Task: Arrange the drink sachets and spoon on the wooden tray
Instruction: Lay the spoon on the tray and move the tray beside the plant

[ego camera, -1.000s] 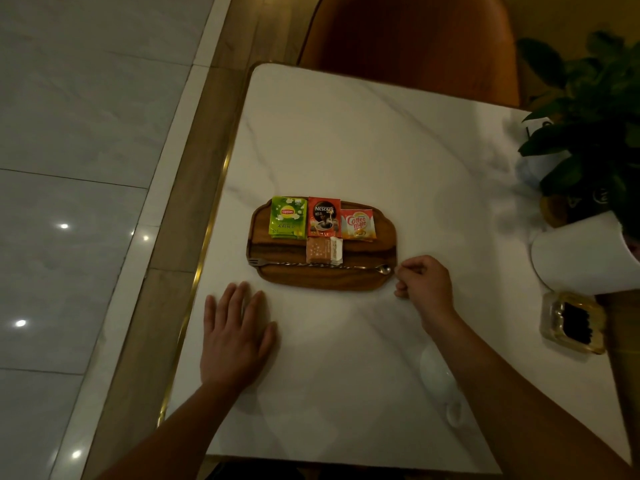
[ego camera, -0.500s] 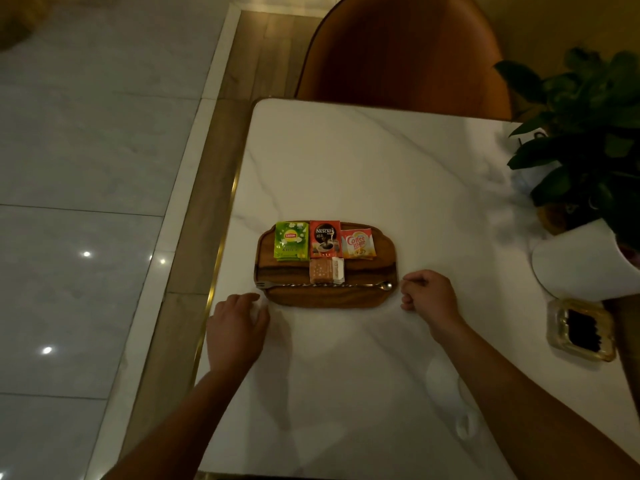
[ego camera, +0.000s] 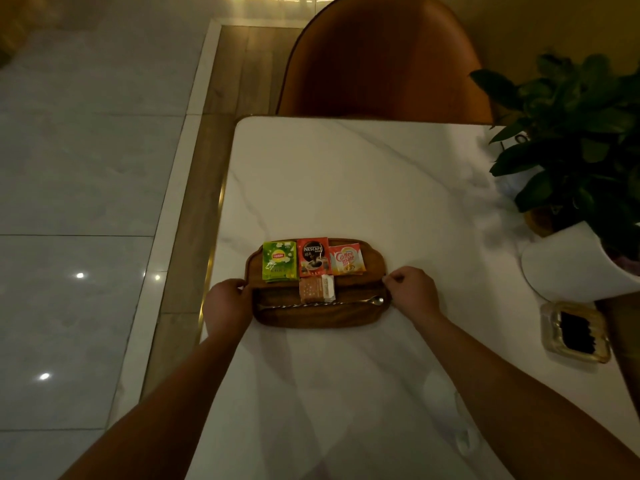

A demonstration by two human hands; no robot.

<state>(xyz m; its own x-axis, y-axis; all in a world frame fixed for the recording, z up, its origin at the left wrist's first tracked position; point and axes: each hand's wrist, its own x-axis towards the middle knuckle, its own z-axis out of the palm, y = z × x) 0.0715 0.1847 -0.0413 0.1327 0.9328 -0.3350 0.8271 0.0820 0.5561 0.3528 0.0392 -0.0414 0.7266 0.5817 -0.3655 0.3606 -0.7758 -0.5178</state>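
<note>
A wooden tray (ego camera: pixel 311 317) lies on the white marble table. Along its far edge sit three sachets in a row: a green Lipton sachet (ego camera: pixel 280 260), a red Nescafe sachet (ego camera: pixel 313 257) and an orange Coffee-mate sachet (ego camera: pixel 347 259). A small brown and white sachet (ego camera: pixel 316 288) lies below them. A long metal spoon (ego camera: pixel 322 303) lies across the tray, bowl to the right. My left hand (ego camera: pixel 227 306) grips the tray's left end. My right hand (ego camera: pixel 412 292) grips the right end with curled fingers.
A potted plant in a white pot (ego camera: pixel 568 268) stands at the table's right side. A glass ashtray (ego camera: pixel 576 332) lies in front of it. An orange chair (ego camera: pixel 384 60) faces the far table edge. The table's left edge (ego camera: pixel 211 271) is close to my left hand.
Both hands moved from the table onto the tray's ends: the left lifted off the tabletop and curled round the left end, the right closed in on the right end. The view shifted back.
</note>
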